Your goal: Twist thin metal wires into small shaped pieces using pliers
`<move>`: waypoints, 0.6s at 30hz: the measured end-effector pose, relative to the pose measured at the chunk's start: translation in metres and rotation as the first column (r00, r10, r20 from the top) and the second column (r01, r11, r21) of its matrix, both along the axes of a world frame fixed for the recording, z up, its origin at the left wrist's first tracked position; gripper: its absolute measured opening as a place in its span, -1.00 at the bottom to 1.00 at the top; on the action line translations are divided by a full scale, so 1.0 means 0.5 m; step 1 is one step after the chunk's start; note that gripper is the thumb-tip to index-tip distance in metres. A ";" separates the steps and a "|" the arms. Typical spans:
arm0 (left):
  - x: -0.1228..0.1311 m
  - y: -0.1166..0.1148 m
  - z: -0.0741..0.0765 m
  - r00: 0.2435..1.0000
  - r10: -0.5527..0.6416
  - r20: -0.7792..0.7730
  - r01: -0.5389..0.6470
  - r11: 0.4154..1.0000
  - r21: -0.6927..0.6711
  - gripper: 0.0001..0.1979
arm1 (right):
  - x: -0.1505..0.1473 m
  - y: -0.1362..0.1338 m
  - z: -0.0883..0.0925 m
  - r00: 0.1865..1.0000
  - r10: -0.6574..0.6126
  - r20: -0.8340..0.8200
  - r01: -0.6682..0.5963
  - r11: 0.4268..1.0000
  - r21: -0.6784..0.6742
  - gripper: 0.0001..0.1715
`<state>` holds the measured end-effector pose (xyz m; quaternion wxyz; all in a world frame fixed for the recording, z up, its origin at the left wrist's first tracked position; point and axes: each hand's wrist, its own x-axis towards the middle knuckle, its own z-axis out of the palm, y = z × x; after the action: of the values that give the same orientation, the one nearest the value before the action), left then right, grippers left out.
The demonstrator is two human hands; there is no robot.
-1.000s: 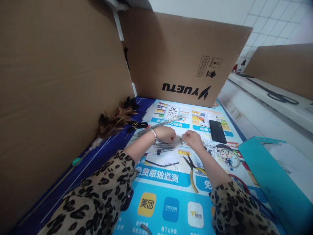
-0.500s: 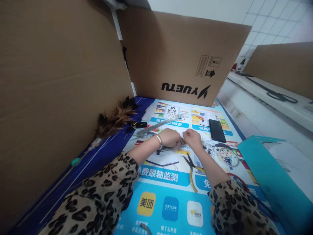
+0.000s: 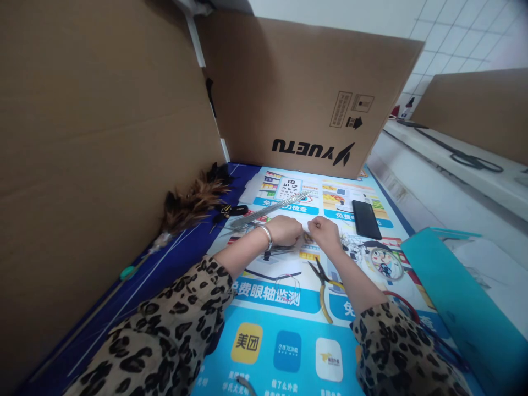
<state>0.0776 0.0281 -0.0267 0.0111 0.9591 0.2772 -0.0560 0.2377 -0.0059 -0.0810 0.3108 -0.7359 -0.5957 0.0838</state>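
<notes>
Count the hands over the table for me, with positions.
2. The left hand, with a silver bangle, is near the picture's middle; the right hand is just beside it, toward the black phone. Others could be hidden behind the cardboard.

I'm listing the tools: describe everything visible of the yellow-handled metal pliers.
The yellow-handled metal pliers lie unheld on the blue-and-white printed sheet, nearer the viewer than the bare right hand. Their slim, dark, pointed jaws stand open, tips facing away and slightly left. The handles, apparently plastic-coated, are spread: one comes toward the viewer, the other runs right to the bare right forearm, which hides its end. Whether the forearm touches it is unclear.
</notes>
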 end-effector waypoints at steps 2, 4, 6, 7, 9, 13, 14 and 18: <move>-0.001 -0.001 0.000 1.000 -0.004 0.002 0.004 1.000 0.002 -0.77 | 0.000 0.001 -0.002 1.000 0.002 -0.002 -0.002 1.000 0.005 -0.72; -0.003 0.000 0.001 1.000 -0.013 0.006 0.013 1.000 -0.003 -0.77 | 0.001 0.002 -0.003 1.000 0.004 -0.002 -0.004 1.000 0.009 -0.72; -0.005 0.001 0.002 1.000 -0.019 0.007 0.019 1.000 -0.011 -0.77 | 0.001 0.002 -0.004 1.000 0.006 -0.003 -0.006 1.000 0.012 -0.72; -0.005 0.001 0.002 1.000 -0.020 0.007 0.020 1.000 -0.013 -0.77 | 0.001 0.002 -0.004 1.000 0.007 -0.004 -0.007 1.000 0.013 -0.72; -0.004 0.001 0.001 1.000 -0.024 0.004 0.024 1.000 -0.008 -0.77 | 0.001 0.002 -0.005 1.000 0.009 -0.007 -0.008 1.000 0.013 -0.71; 0.001 -0.004 -0.002 0.999 -0.034 -0.011 0.034 0.999 0.017 -0.79 | 0.001 0.002 -0.007 1.000 0.014 -0.010 -0.014 1.000 0.013 -0.72; 0.002 -0.006 -0.002 0.999 -0.036 -0.015 0.036 0.999 0.018 -0.79 | 0.001 0.003 -0.007 1.000 0.016 -0.011 -0.015 1.000 0.017 -0.72; 0.003 -0.008 -0.002 0.999 -0.040 -0.028 0.040 0.999 0.004 -0.79 | 0.001 0.002 -0.008 1.000 0.020 -0.019 -0.019 0.999 0.035 -0.71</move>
<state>0.0790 0.0240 -0.0275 0.0041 0.9636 0.2582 -0.0688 0.2381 -0.0047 -0.0849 0.3282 -0.7237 -0.6013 0.0835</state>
